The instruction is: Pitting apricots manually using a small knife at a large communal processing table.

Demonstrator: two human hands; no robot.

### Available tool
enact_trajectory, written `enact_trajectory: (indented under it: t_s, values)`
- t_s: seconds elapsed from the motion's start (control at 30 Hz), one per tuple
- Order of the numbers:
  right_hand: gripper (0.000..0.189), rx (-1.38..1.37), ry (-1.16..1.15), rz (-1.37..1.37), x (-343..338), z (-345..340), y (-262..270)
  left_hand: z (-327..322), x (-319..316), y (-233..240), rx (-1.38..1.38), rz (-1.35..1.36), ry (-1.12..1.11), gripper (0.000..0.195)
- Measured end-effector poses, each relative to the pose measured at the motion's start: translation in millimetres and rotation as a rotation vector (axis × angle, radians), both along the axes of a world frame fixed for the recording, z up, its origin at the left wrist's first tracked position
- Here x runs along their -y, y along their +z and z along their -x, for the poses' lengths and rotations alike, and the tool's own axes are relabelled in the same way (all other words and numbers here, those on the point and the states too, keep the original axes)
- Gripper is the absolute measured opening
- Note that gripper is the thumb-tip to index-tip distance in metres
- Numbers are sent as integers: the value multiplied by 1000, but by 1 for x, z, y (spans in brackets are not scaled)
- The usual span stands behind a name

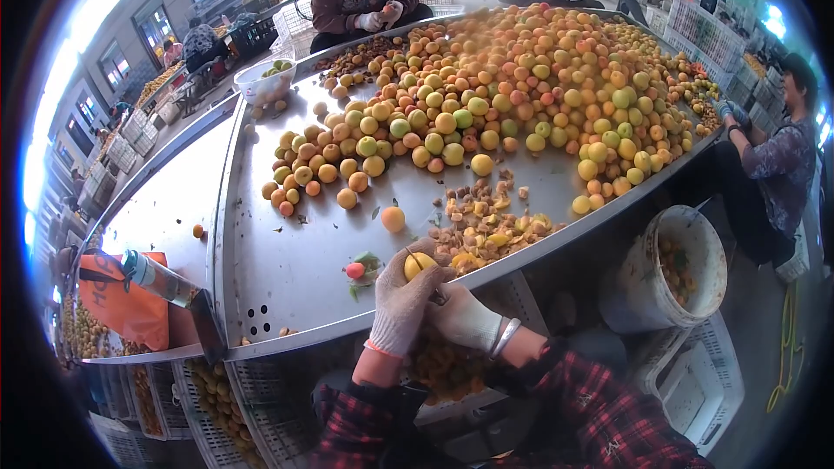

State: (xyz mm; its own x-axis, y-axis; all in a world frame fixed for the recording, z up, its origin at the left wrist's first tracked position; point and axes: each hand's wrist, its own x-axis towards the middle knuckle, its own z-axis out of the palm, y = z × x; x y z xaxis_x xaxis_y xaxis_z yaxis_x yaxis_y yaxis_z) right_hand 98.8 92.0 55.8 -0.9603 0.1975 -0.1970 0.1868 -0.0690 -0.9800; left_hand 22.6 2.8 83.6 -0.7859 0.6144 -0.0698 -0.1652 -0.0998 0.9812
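Observation:
My left hand (401, 306), in a pale knitted glove, holds a yellow apricot (419, 265) over the near edge of a metal table (313, 286). A thin dark strip crosses the apricot; whether it is a blade or a stem I cannot tell. Close against it on the right, my right hand (464, 316), gloved too, is closed on a small dark tool (438, 298), mostly hidden by the fingers. Just beyond the hands lies a pile of apricot stones and cut pieces (485, 228). A single apricot (393, 219) and a small red fruit (355, 270) with leaves rest to the left.
A large heap of apricots (521, 78) covers the table's far part. A white bucket (687, 267) stands at the right, above a white crate (707, 384). Fruit crates (215, 397) sit below left. An orange bag (124, 306) and a bottle (163, 283) lie left. Several people sit around.

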Motion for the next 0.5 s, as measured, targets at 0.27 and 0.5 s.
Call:
enact_trajectory:
  t_s: [0.27, 0.5]
  values:
    - [26, -5, 218, 272, -9, -14, 39, -1, 11, 18, 152, -200, -196, 60]
    - [28, 43, 261, 395, -11, -17, 49, -1, 10, 23, 171, -396, -299, 72]
